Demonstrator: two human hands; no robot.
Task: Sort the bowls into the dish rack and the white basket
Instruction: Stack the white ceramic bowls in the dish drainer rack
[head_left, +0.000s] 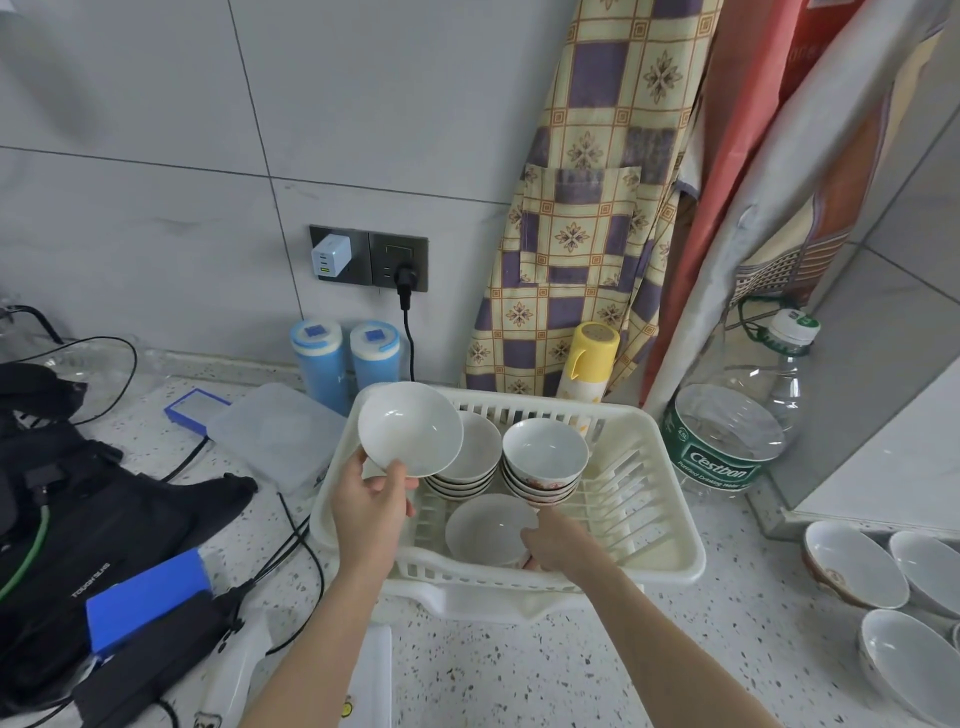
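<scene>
A white slatted basket (644, 499) sits on the speckled counter. In it stand a stack of shallow white bowls (475, 457) and a stack of deeper bowls (543, 457). My left hand (371, 499) pinches the rim of a plain white bowl (410, 428), tilted above the basket's left edge. My right hand (558, 540) grips the rim of another white bowl (485, 530) low in the basket's front part. Several loose bowls (852, 564) lie on the counter at the far right.
A large water bottle (737, 421) stands right of the basket. Behind it are a yellow-capped bottle (589, 364), two blue canisters (343, 364) and a clear lidded box (280, 431). Black gear, cables and a blue block (145, 597) fill the left.
</scene>
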